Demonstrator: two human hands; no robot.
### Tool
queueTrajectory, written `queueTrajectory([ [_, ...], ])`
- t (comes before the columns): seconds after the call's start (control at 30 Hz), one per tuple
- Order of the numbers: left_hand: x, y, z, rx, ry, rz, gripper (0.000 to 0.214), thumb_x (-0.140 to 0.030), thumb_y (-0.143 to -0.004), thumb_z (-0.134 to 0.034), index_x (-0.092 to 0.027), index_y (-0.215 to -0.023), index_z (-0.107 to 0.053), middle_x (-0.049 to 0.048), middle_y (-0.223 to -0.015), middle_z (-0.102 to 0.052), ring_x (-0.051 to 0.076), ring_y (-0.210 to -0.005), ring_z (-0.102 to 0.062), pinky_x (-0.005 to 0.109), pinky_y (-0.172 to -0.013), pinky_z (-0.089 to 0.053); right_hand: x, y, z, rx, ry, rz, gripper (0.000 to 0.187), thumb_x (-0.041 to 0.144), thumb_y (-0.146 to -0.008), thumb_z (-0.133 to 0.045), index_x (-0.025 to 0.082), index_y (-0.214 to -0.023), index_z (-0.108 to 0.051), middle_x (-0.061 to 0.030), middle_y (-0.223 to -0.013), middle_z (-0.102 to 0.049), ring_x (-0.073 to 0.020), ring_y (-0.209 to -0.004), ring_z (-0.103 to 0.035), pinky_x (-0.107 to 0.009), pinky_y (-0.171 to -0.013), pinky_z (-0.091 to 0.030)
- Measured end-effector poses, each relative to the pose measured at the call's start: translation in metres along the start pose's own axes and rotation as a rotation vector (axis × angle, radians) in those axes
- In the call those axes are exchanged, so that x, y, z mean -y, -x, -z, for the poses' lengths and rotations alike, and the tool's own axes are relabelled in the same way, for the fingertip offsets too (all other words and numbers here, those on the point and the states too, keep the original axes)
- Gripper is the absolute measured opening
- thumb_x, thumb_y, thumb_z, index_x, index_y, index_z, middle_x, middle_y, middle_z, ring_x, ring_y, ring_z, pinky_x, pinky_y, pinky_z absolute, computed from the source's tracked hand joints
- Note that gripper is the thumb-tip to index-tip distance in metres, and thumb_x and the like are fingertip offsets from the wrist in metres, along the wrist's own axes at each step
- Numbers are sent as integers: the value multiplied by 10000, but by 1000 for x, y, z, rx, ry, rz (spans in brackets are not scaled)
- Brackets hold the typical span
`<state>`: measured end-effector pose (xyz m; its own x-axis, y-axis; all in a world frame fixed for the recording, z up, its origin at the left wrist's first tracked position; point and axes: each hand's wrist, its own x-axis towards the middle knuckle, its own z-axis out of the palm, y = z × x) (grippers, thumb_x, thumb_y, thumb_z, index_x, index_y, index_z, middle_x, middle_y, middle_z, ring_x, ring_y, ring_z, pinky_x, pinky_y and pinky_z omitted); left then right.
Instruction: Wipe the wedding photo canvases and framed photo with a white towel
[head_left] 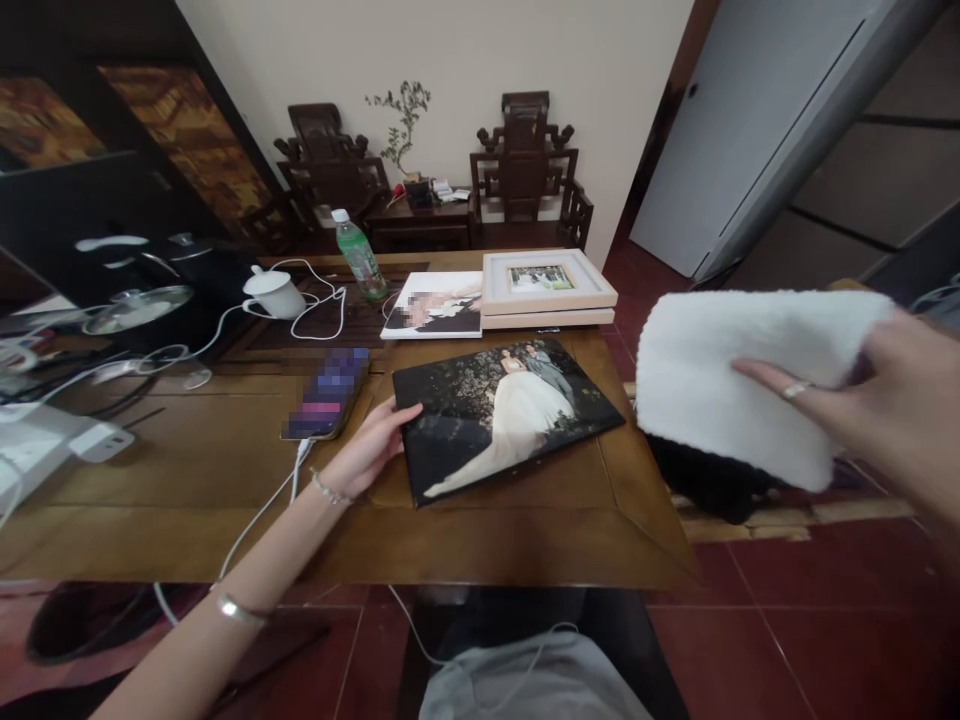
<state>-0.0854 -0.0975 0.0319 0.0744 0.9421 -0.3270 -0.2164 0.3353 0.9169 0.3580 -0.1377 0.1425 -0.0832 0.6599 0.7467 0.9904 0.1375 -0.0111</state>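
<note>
A dark photo print of a couple lies flat near the front of the wooden table. My left hand rests on its left edge, fingers curled around that edge. My right hand is raised off the table's right side and holds a white fluffy cloth, fingers laid over it. The cloth hangs in the air, apart from the print.
Behind the print lie a second photo and stacked white frames. A phone on a white cable, a green bottle, a white cup and kitchenware at the left crowd the table. Two dark chairs stand at the wall.
</note>
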Motion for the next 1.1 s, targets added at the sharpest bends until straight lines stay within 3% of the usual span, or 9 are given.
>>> queueTrajectory([
  [0.13,-3,-22,1,-48,-149,-3,405,-336,-773,-751,-195,-1127,-614,60,-1110,-715,175,-906,-696,240,-745,-554,22,10,-30,6,95,260,109,209,-896,-554,134,-848,-616,-251,-1182,-616,-287,-1028,-626,-386,-776,-534],
  [0.2,-6,-29,5,5,-217,25,455,-384,-752,-770,-206,-1136,-606,62,-1130,-707,190,-941,-688,252,-745,-551,49,22,-49,95,19,428,188,65,-884,-458,139,-829,-623,-237,-1176,-611,-286,-1075,-592,-424,-842,-526],
  [0.3,-15,-37,12,38,-310,59,521,-456,-703,-797,-224,-1131,-612,57,-1141,-703,207,-963,-683,255,-723,-546,93,44,-72,314,-154,655,236,12,-835,-483,163,-828,-664,-162,-1056,-651,-290,-1095,-570,-509,-950,-479],
  [0.37,-22,-41,15,53,-361,65,550,-496,-669,-807,-231,-1115,-626,54,-1122,-710,215,-949,-687,253,-697,-541,115,58,-78,412,-226,661,300,-32,-794,-488,173,-875,-692,-152,-1072,-645,-309,-1190,-531,-575,-1016,-417],
  [0.47,-29,-48,18,73,-430,60,564,-534,-635,-809,-216,-1074,-652,59,-1072,-725,221,-921,-692,255,-687,-537,128,73,-78,535,-239,588,370,-58,-749,-503,189,-931,-710,-170,-1308,-554,-378,-1357,-369,-675,-1036,-335],
  [0.6,-26,-58,19,-67,-588,-48,598,-573,-586,-803,-157,-996,-671,86,-910,-745,253,-836,-700,296,-672,-533,124,80,-75,649,-182,509,434,-85,-698,-517,214,-941,-718,-118,-1544,-332,-445,-1422,-197,-733,-1031,-274],
  [0.77,-12,-64,18,-281,-992,-320,527,-588,-731,-662,-141,-1011,-676,130,-974,-735,296,-935,-685,345,-813,-508,116,73,-81,674,-116,455,468,-103,-668,-499,194,-958,-717,-121,-1543,-342,-449,-1411,-225,-709,-1036,-305],
  [0.9,-11,-57,9,-380,-1374,-396,509,-589,-863,-498,-148,-1060,-661,164,-927,-721,350,-939,-676,401,-843,-487,117,75,-77,662,-117,492,427,-99,-691,-467,176,-902,-717,-129,-1538,-346,-475,-1400,-230,-729,-996,-341],
  [1.1,-8,-42,-3,-416,-1466,-491,512,-570,-901,-451,-145,-1130,-623,184,-994,-682,386,-1044,-609,476,-910,-467,122,84,-67,647,-160,504,354,-66,-722,-484,183,-808,-720,-114,-1532,-359,-467,-1402,-237,-744,-1001,-321],
])
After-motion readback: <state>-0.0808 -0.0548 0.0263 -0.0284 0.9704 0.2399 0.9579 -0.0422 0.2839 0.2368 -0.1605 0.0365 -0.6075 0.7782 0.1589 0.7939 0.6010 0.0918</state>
